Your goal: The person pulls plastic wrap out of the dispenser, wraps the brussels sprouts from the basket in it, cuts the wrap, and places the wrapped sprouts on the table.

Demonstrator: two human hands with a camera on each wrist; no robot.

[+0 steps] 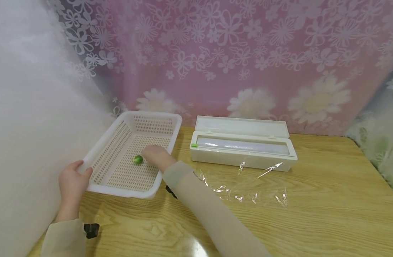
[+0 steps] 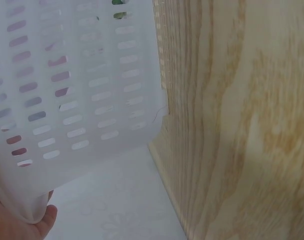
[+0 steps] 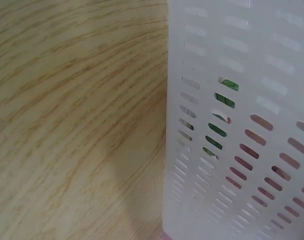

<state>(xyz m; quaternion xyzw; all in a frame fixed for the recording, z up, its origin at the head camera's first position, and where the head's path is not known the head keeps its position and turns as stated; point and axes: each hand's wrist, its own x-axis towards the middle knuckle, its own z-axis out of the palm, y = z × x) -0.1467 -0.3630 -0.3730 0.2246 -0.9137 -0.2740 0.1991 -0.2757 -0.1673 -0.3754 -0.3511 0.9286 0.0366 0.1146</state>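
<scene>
Head: Brussels sprout (image 1: 137, 160), perhaps, between hands (image 1: 73, 180) (image 1: 154, 156)

Wooden table (image 1: 337, 192); pink curtain (image 1: 202, 94), 3 large daisies (image 1: 251, 104).

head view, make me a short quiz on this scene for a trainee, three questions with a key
1. True or false: the small green vegetable lies inside the white basket.
2. Which hand grips the basket's rim?
3. The lid of the long white box is: A) shut, B) open, C) missing.

Key:
1. True.
2. The left hand.
3. B.
</scene>
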